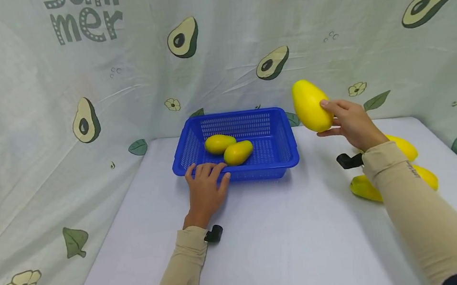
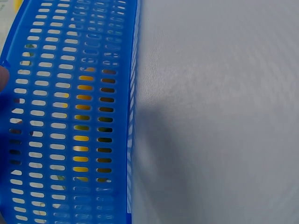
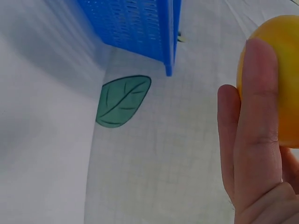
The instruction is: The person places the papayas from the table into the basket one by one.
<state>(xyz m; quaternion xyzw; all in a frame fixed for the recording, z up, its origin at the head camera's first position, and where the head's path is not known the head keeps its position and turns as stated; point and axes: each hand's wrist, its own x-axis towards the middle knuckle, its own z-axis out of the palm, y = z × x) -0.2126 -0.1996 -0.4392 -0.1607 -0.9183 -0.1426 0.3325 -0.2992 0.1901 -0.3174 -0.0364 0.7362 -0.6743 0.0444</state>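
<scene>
Head view showed the right hand (image 1: 353,123) grasping a yellow fruit (image 1: 309,105) between thumb and fingers, raised off the white table (image 1: 285,245) just right of the blue basket (image 1: 254,175). The left hand (image 1: 205,191) held the basket's near rim, its fingers bent over the edge. Inside the basket lay two fruits (image 1: 238,153), side by side. Farther right, two more fruits (image 1: 428,177) rested on the table, partly hidden by the right sleeve (image 1: 410,205). Behind everything hung a cloth (image 1: 225,22) printed with avocados. In the right wrist view, extended fingers lay along the raised fruit's side.
</scene>
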